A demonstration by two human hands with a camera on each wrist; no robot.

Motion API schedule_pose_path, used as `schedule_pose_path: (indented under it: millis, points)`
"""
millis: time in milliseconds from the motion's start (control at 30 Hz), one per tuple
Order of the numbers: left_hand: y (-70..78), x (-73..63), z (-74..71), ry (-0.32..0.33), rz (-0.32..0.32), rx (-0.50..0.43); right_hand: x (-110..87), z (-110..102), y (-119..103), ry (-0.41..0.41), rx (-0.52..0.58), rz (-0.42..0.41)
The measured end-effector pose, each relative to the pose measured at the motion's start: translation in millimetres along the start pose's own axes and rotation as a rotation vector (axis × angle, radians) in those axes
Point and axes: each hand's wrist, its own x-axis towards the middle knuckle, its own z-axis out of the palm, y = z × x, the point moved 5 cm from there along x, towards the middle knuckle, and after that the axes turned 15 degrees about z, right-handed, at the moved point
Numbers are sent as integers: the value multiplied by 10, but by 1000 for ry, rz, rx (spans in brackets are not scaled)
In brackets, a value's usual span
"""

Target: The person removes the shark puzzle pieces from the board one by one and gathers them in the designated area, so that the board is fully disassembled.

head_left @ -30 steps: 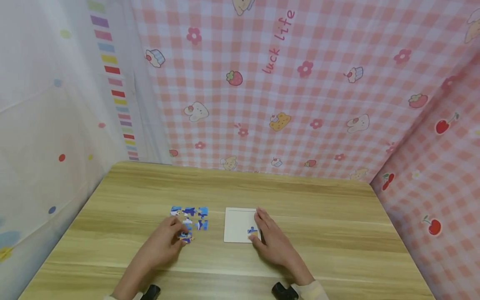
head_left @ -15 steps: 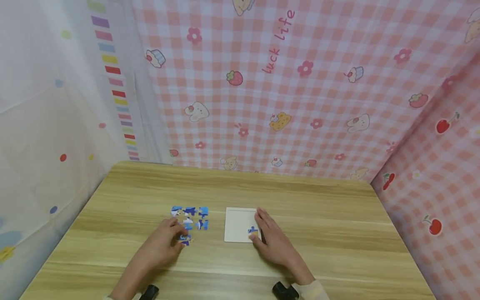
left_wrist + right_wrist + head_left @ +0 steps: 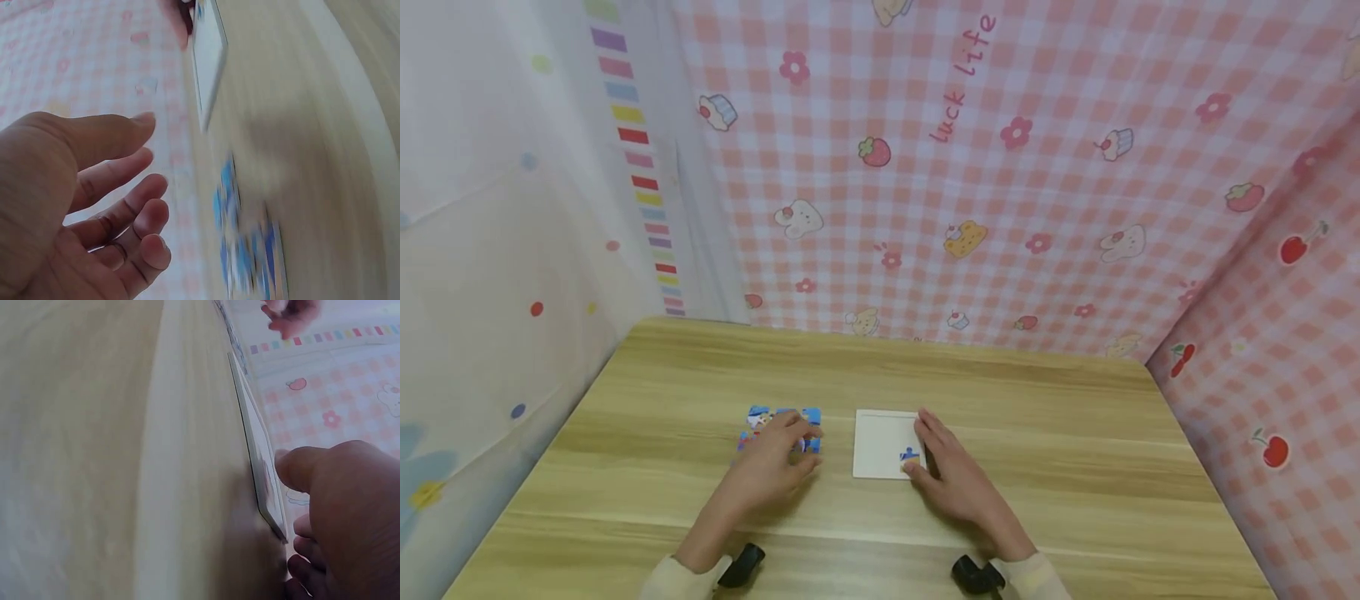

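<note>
In the head view, my left hand [image 3: 769,462] hovers over a cluster of jigsaw puzzle pieces [image 3: 811,416] left of centre. The left wrist view shows its fingers loosely bent and apart from the thumb, with nothing between them; the blue pieces [image 3: 270,262] lie beyond on the table. My palm hides part of the cluster. My right hand [image 3: 958,483] holds the right edge of a white puzzle board [image 3: 876,442], thumb over its near right corner and fingers along the side. One blue and yellow jigsaw piece [image 3: 909,457] sits on that corner, partly covered by the thumb.
Both hands work above a wood-grain table [image 3: 1045,433]. A pink checked cloth [image 3: 1000,192] hangs behind it, with a white dotted sheet [image 3: 497,275] at the left. Black wrist mounts [image 3: 742,566] are worn on both wrists.
My left hand has left the nearest piece and moved right and forward across the cluster, uncovering a reddish piece at its left. The right hand stays on the board. The head view shifts slightly.
</note>
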Motion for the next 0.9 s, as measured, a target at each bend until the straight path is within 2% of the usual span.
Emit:
schedule_pose_path:
  millis: [233, 467, 600, 733, 900]
  points:
    - [177, 265, 356, -27, 57, -53, 10, -38, 25, -11, -62, -19]
    - [342, 465, 688, -72, 34, -88, 2, -74, 54, -51, -104, -81]
    - [402, 576, 870, -89, 40, -65, 0, -70, 62, -67, -126, -112]
    - [442, 662, 998, -115, 47, -18, -8, -63, 59, -75, -126, -129]
    - [454, 709, 1044, -131, 28, 3, -14, -50, 66, -76, -130, -143]
